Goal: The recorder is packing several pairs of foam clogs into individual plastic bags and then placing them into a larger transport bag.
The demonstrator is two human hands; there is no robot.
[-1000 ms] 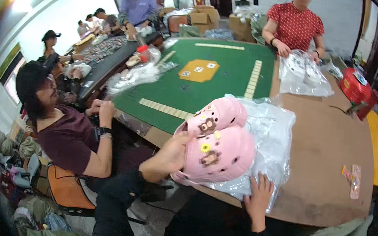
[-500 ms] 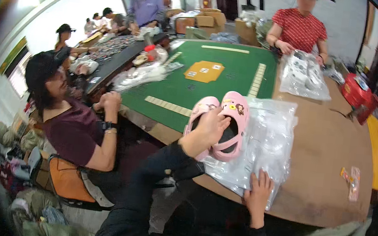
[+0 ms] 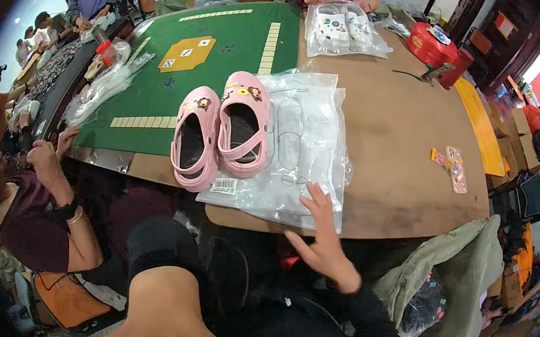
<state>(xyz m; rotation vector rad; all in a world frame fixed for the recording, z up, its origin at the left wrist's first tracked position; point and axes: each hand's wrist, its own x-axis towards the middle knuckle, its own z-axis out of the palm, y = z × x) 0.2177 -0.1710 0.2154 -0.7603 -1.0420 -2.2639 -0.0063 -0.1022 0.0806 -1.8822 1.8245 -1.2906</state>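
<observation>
A pair of pink clogs with bear charms, the left clog (image 3: 197, 117) and the right clog (image 3: 246, 86), stands side by side near the table's front edge. The right one rests partly on a stack of clear plastic bags (image 3: 310, 133). My right hand (image 3: 327, 248) is open, thumb and fingers apart, its fingertips over the lower right corner of the bags; whether they touch I cannot tell. My left hand (image 3: 164, 309) is raised close in at the bottom, bare skin past a black cuff. Its fingers are out of the picture.
A green mat (image 3: 148, 101) with pale tiles lies left on the brown table (image 3: 408, 184). A phone case (image 3: 457, 171) lies right. Across, a person holds bagged white clogs (image 3: 342, 33). Another person (image 3: 36, 235) sits left. A large sack (image 3: 464, 277) stands at right.
My left hand has left the pink clogs and come back toward me. My right hand has lifted off the bags' middle toward their edge. The view has swung right and down.
</observation>
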